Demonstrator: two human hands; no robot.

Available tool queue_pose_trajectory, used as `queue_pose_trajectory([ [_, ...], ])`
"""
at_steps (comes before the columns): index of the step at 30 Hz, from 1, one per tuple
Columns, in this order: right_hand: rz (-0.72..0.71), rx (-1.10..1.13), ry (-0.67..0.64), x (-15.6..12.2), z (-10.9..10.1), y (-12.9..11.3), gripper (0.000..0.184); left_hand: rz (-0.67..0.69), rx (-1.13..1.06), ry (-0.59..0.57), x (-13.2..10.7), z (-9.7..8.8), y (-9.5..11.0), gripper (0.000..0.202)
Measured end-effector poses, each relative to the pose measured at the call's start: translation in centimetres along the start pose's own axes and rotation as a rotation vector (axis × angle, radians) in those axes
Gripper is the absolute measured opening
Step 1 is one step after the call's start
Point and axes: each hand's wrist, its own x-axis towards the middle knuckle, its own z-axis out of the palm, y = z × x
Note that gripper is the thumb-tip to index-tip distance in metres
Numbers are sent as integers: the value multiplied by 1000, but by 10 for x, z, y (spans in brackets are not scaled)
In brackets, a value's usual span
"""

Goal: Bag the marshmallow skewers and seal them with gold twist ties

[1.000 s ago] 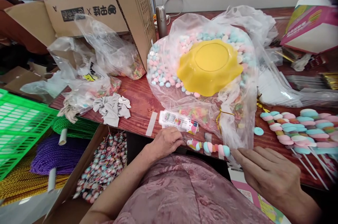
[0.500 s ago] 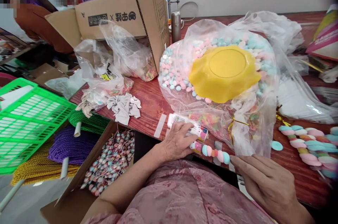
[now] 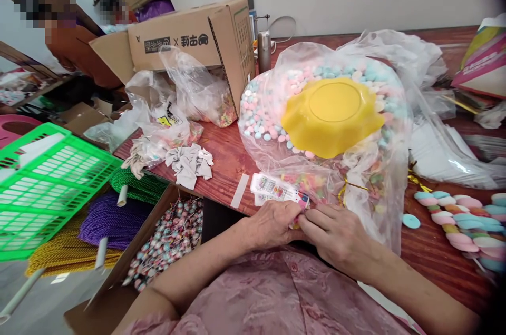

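I have the bare left hand [image 3: 274, 224] pinching a small, mostly hidden, multicoloured printed wrapper [image 3: 294, 225], just beside flat white printed paper labels [image 3: 272, 187]; the bare right hand's [image 3: 338, 235] fingertips meet it, their grip hidden from me.

Soft, even light glints off clear plastic [image 3: 446, 164] toward the tabletop's [image 3: 221, 148] right end, whose near corner fades into blackness.

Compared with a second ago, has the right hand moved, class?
Yes: the right hand has moved left, judged against the yellow dish, to beside the left hand.
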Motion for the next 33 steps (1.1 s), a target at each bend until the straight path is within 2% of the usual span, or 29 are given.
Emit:
queue_pose_trajectory([
  [3, 66, 80, -39, 6, -1, 10, 24, -153, -100, 19, 2, -5, 7, 27],
  [7, 175, 151, -6, 1, -17, 28, 23, -329, -316, -8, 4, -19, 13, 38],
  [12, 168, 144, 44, -10, -19, 37, 31, -408, -742, -90, 7, -31, 10, 48],
  [15, 170, 124, 9, -11, -19, 38, 33, -572, -967, -86, 9, -35, 4, 54],
  [18, 116, 103, -9, -4, -19, 35, 30, -700, -1055, -58, 12, -33, 4, 50],
  [20, 85, 92, 2, 3, -16, 31, 27, -685, -1088, 33, 14, -29, 7, 46],
  [23, 87, 64, 32, 12, -9, 26, 28, -601, -1121, 240, 17, -22, 11, 45],
  [25, 125, 109, 102, 14, -4, 24, 29, -604, -1144, 338, 19, -19, 12, 44],
  [27, 293, 269, 243, 14, 1, 20, 27, -635, -1143, 436, 20, -17, 10, 44],
  [30, 698, 574, 474, 13, 13, 4, 37, -589, -1043, 619, 23, -16, 10, 40],
  [31, 781, 635, 500, 13, 18, -2, 35, -548, -986, 658, 24, -15, 12, 37],
  [33, 818, 672, 517, 14, 28, -13, 17, -452, -871, 696, 26, -13, 17, 32],
])
